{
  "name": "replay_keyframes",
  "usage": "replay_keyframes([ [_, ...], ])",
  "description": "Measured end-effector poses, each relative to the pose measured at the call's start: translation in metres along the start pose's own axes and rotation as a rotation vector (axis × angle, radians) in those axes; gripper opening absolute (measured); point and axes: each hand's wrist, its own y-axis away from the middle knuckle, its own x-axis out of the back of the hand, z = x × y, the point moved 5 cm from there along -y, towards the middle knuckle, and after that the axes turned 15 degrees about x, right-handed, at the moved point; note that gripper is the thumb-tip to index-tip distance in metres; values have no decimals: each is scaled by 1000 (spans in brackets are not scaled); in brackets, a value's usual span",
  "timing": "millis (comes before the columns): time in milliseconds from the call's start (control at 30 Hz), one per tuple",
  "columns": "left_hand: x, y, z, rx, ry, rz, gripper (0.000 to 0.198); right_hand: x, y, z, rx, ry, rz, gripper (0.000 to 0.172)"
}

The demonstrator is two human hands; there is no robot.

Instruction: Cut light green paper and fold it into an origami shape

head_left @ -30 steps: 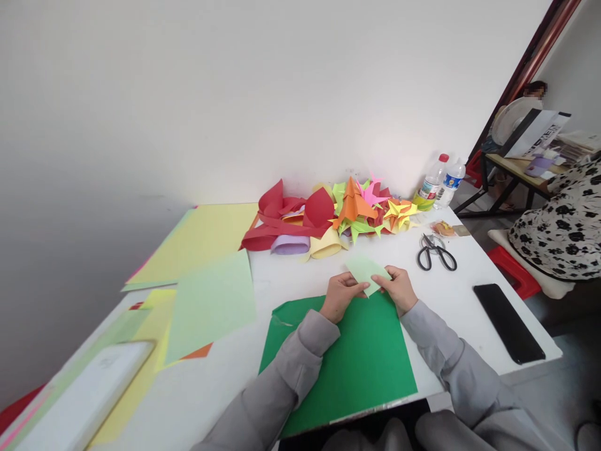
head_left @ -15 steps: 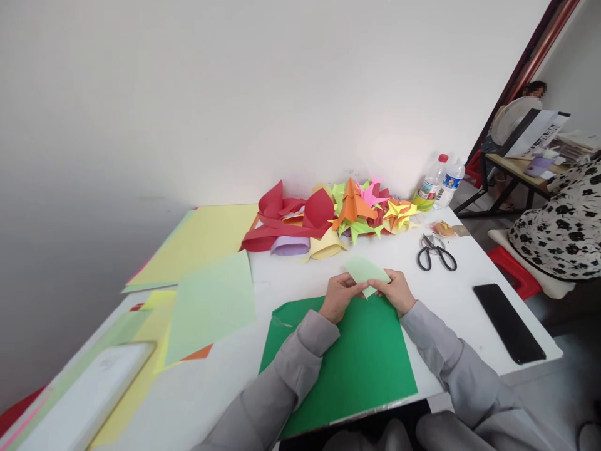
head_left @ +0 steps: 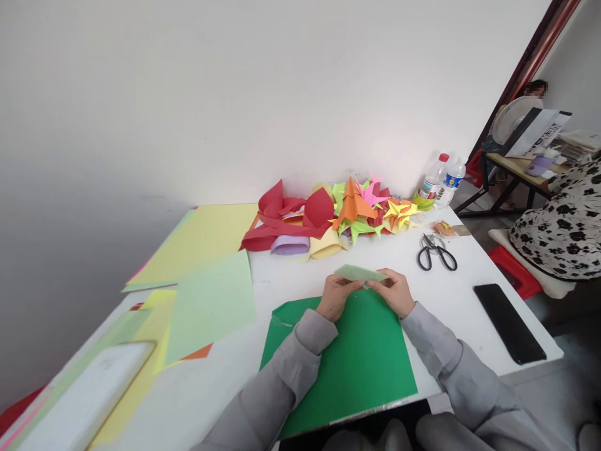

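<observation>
A small folded light green paper (head_left: 359, 273) is held up between my two hands, above the far edge of a dark green sheet (head_left: 354, 363). My left hand (head_left: 337, 297) pinches its left side with thumb and fingers. On the right side, my right hand (head_left: 394, 293) grips it the same way, the two thumbs close together at its lower edge. The paper is seen nearly edge-on, so its folds are hard to make out.
Left lie a light green sheet (head_left: 213, 307), yellow sheets (head_left: 206, 241) and a white object (head_left: 94, 394). Behind are folded paper shapes (head_left: 353, 210) and bottles (head_left: 432, 181). Scissors (head_left: 436, 254) and a black phone (head_left: 509, 322) lie right. A seated person is beyond.
The light green paper has tipped from showing its broad face to a narrow, flatter shape. My left hand has shifted slightly left, and the paper's lower point has mostly gone from view.
</observation>
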Motion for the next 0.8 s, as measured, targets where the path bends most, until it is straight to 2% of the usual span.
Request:
replay_keyframes([
  [133, 4, 2, 9, -176, -142, 88, 13, 2, -4, 1, 0, -71, 59, 33],
  [233, 7, 5, 14, -346, -142, 105, 10, 4, -5, 7, -43, -164, 112, 33],
  [400, 13, 10, 19, -570, -164, 168, 8, 3, -3, 20, -234, -369, 178, 25],
  [500, 15, 13, 22, -640, -282, 243, 8, -4, -1, 21, -339, -499, 114, 38],
  [600, 15, 14, 23, -669, -392, 279, 8, -14, 3, 18, -366, -516, -18, 50],
  [700, 12, 18, 25, -748, -502, 296, 7, -23, 9, 16, -384, -484, -144, 48],
  [800, 7, 25, 29, -887, -634, 334, 8, -27, 14, 15, -431, -492, -201, 45],
])
